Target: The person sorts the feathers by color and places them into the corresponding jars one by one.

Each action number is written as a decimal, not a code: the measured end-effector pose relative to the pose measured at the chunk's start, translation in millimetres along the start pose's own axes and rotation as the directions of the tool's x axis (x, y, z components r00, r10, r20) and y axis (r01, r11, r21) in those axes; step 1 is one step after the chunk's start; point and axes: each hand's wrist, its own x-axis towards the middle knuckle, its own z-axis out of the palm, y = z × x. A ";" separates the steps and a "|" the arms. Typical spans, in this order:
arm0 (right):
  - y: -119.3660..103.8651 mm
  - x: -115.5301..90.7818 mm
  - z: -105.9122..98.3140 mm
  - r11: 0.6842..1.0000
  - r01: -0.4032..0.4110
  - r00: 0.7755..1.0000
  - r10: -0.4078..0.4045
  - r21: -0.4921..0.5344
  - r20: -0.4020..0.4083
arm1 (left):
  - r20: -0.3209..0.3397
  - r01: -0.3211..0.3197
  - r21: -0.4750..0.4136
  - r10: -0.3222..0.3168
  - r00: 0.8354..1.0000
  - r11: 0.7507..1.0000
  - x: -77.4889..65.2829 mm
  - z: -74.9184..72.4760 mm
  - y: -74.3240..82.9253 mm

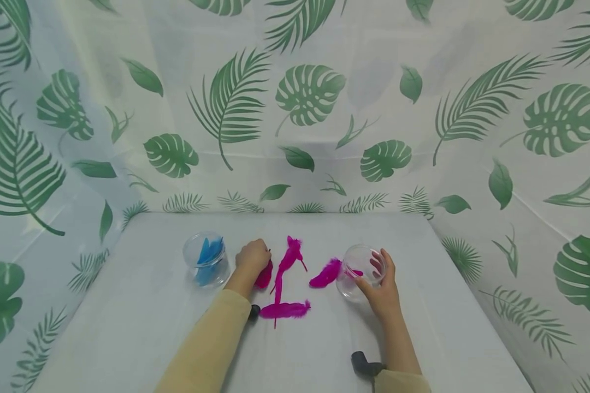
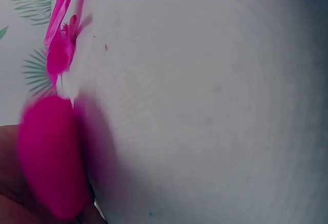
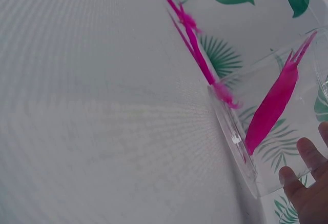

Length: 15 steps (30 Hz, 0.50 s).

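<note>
My left hand point(image 1: 252, 259) pinches a magenta feather point(image 1: 264, 275), which hangs below its fingers close over the table. In the left wrist view this feather point(image 2: 54, 157) is large and blurred, covering part of the fingers. My right hand point(image 1: 384, 286) grips a clear plastic cup point(image 1: 352, 292), thumb on the near side and fingers round the far right side. A magenta feather point(image 3: 274, 106) shows inside the cup in the right wrist view. Between the hands, several magenta feathers point(image 1: 285, 310) lie end to end on the table, and another feather point(image 1: 326, 274) lies beside the cup.
A second clear cup point(image 1: 226, 271) with blue feathers point(image 1: 209, 259) stands left of my left hand. The white-covered table point(image 1: 142, 305) meets a leaf-patterned curtain point(image 1: 255, 180) at the back and both sides. Dark wrist-worn devices point(image 1: 364, 364) sit by the sleeves.
</note>
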 end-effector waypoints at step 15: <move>-7.3 -2.2 -0.7 1.000 0.020 1.000 -0.020 0.019 0.016 | 0.020 -0.021 -0.007 0.021 1.000 1.000 1.8 -3.3 -3.0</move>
